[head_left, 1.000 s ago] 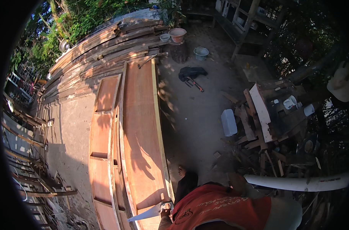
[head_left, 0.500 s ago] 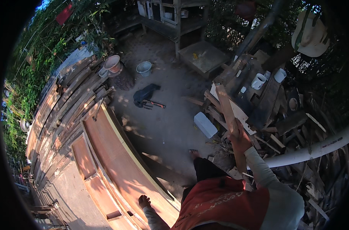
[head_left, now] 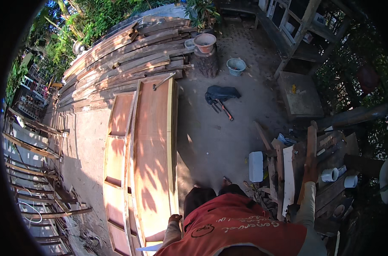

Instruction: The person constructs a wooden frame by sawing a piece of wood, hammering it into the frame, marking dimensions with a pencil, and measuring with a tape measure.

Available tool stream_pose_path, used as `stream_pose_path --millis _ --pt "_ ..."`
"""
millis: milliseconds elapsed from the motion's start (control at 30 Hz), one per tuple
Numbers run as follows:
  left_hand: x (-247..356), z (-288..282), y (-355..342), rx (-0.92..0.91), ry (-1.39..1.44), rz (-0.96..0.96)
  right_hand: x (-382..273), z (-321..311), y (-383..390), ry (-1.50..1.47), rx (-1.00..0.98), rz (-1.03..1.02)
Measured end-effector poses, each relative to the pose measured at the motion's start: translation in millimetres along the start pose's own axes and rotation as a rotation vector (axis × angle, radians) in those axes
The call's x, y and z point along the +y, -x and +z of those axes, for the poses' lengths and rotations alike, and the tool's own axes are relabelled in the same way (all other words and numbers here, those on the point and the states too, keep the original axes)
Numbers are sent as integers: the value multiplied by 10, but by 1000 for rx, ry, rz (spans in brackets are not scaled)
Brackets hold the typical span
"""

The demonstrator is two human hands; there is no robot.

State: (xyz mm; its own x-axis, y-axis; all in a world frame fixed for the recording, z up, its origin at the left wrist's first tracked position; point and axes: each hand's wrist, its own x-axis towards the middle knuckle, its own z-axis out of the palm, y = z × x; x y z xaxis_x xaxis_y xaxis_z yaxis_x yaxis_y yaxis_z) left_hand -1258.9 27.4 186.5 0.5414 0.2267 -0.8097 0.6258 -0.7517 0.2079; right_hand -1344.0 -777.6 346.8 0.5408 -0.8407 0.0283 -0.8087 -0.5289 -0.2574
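Note:
A long wooden board (head_left: pixel 311 147) stands tilted among scrap wood on my right, with my right hand (head_left: pixel 310 176) closed round its lower part. My left hand (head_left: pixel 175 219) is low by the near edge of a long framed plywood panel (head_left: pixel 153 128); its fingers look curled, with nothing visible in them. Whether it touches the panel's edge I cannot tell. A hammer (head_left: pixel 163 82) lies across the panel's far end. Beside the panel lies a narrower framed wooden piece (head_left: pixel 117 153) with several compartments.
Stacked planks (head_left: pixel 130 59) lie at the far left. A dark cloth (head_left: pixel 221 93) and a red-handled tool (head_left: pixel 227 113) lie on the ground. A bucket (head_left: pixel 235 67), a white block (head_left: pixel 256 166), white mugs (head_left: pixel 329 174) and a low table (head_left: pixel 300 96) stand around.
My view has turned left, so the panel and planks sit more upright in it. My right hand still grips the board; my left hand is now closer to the panel's right edge.

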Motion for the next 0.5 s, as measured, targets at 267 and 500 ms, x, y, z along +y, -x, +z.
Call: stream_pose_path --millis 267,500 --pt "689 178 23 -148 -328 47 47 221 -205 354 -66 92" --pt "1672 -574 -1013 -101 -162 22 -1862 -213 -262 539 -256 462"
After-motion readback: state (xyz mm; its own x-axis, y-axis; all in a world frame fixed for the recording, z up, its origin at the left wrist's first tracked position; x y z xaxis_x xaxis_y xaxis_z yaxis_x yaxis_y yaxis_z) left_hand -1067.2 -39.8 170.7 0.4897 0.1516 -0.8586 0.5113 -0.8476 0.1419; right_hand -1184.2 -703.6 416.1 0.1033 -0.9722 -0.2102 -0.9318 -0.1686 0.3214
